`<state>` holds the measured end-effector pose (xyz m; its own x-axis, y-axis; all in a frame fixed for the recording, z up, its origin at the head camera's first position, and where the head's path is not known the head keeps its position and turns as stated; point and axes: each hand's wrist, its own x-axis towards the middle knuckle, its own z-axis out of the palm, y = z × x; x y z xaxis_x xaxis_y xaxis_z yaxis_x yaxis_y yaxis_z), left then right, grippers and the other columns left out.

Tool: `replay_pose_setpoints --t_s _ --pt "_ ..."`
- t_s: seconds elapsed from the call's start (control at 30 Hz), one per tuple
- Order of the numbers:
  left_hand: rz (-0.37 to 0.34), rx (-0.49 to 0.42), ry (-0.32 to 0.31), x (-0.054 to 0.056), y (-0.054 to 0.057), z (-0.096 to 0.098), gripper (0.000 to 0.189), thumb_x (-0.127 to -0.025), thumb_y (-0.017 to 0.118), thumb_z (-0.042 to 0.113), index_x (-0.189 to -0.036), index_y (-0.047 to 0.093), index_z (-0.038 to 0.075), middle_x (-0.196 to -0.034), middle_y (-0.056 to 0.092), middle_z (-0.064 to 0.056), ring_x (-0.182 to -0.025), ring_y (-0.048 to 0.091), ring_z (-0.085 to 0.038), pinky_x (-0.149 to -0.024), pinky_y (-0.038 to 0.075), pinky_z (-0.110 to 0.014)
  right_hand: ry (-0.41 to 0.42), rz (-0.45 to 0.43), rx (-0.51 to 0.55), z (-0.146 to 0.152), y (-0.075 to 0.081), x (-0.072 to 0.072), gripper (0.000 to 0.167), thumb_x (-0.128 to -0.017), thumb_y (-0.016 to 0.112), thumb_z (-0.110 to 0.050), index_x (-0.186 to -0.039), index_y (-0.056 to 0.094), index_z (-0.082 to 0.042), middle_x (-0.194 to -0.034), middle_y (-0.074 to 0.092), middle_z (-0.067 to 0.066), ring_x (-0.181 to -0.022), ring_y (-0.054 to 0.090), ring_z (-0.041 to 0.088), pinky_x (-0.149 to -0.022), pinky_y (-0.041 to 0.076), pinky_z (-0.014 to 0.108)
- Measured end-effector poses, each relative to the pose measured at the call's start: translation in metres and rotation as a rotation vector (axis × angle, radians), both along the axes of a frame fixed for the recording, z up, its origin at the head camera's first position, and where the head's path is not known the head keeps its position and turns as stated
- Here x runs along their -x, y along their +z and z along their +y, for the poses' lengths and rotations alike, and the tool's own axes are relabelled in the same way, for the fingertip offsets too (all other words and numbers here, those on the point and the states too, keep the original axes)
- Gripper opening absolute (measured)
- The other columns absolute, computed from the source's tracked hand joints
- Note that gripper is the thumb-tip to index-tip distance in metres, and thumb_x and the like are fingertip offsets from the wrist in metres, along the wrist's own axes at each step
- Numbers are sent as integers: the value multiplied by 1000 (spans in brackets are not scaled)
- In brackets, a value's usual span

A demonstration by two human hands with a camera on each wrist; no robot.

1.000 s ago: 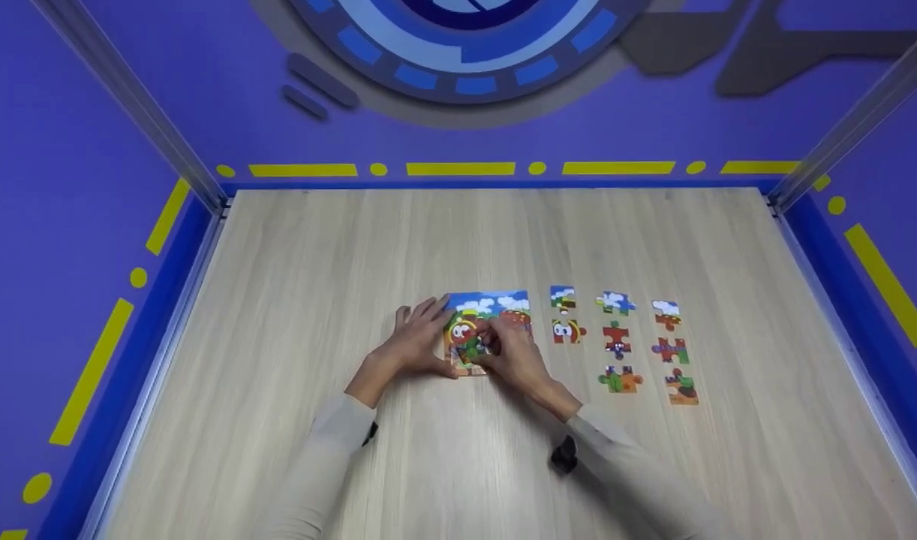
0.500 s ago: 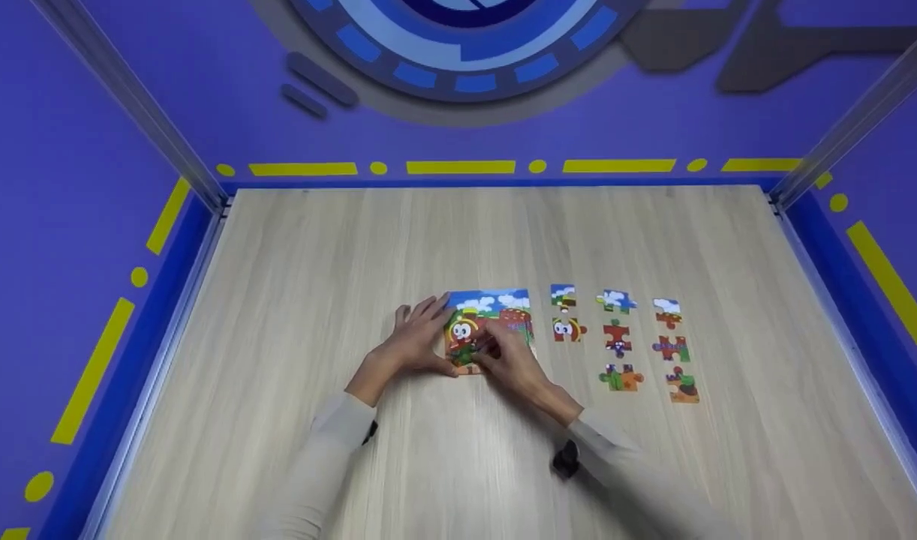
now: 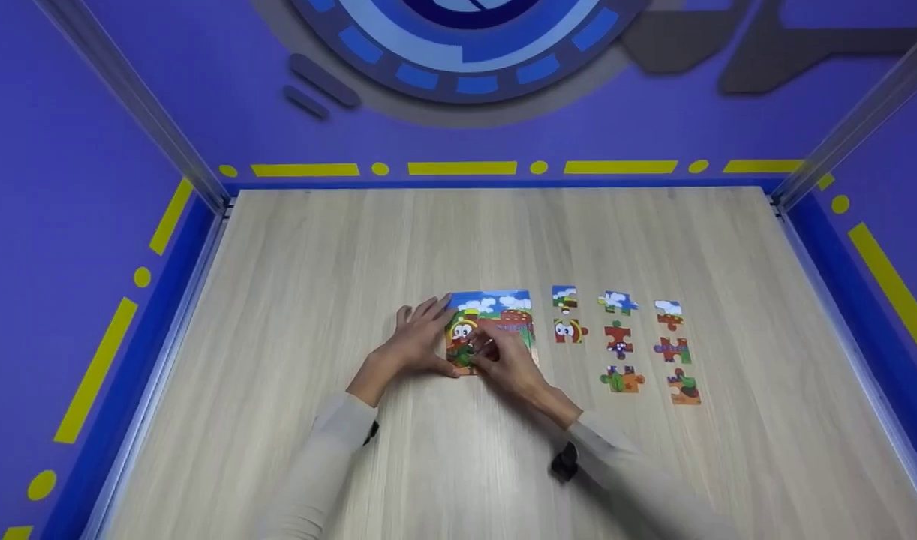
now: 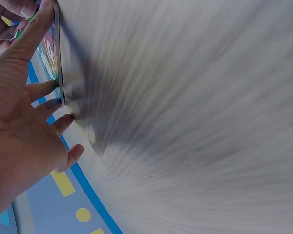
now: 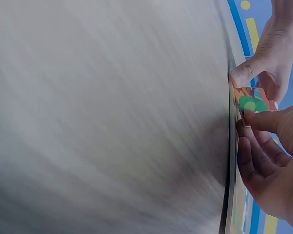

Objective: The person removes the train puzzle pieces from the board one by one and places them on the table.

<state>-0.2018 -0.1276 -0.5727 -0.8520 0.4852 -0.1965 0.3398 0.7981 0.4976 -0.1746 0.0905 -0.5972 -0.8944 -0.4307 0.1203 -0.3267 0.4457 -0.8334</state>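
Note:
My right hand pinches a puzzle piece with green and orange print between thumb and fingers, as the right wrist view shows. It is over the lower left of a colourful puzzle board, printed with sky, clouds and a red cartoon face. My left hand rests along the board's left side, its fingers spread. The left thumb touches the near left corner, and other fingertips meet the board's edge in the left wrist view. Part of the board is hidden under both hands.
Right of the board lie several loose puzzle pieces in three columns: a left-column piece, a middle-column piece and a right-column piece. They rest on a pale wooden table. Blue walls enclose its back and sides.
My right hand has shifted slightly left and turned over the board, so more of its right side shows. My left hand has stayed in place, and so have the loose pieces.

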Motion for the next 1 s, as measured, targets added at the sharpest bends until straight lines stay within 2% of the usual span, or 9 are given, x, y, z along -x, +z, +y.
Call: replay_pose_setpoints --t_s 0.3,0.5,0.7,1.0 --pt "33 22 -2 4 5 -2 110 -71 92 45 -157 37 4 -170 22 -15 -156 21 -38 -119 15 -69 -48 -33 81 11 8 0 26 -89 74 4 -114 68 -3 -95 72 13 -82 70 19 -72 56 22" --pt "16 29 16 3 5 -3 110 -71 92 45 -158 37 5 -171 22 -15 -157 21 -38 -120 14 -66 -110 -108 95 22 11 -5 29 -88 76 2 -115 69 -3 -94 72 12 -81 68 15 -69 54 18" --pt "3 46 16 1 3 0 111 -71 91 47 -159 35 6 -171 20 -14 -158 19 -37 -122 13 -65 -123 -146 145 42 12 -12 34 -87 75 4 -120 69 -4 -97 72 15 -81 70 18 -69 56 19" --pt "-2 45 16 1 1 4 111 -72 91 46 -159 35 6 -171 20 -14 -158 18 -37 -122 12 -66 -185 -113 55 86 20 -26 38 -86 75 5 -122 68 -6 -95 72 9 -82 69 15 -73 57 21"
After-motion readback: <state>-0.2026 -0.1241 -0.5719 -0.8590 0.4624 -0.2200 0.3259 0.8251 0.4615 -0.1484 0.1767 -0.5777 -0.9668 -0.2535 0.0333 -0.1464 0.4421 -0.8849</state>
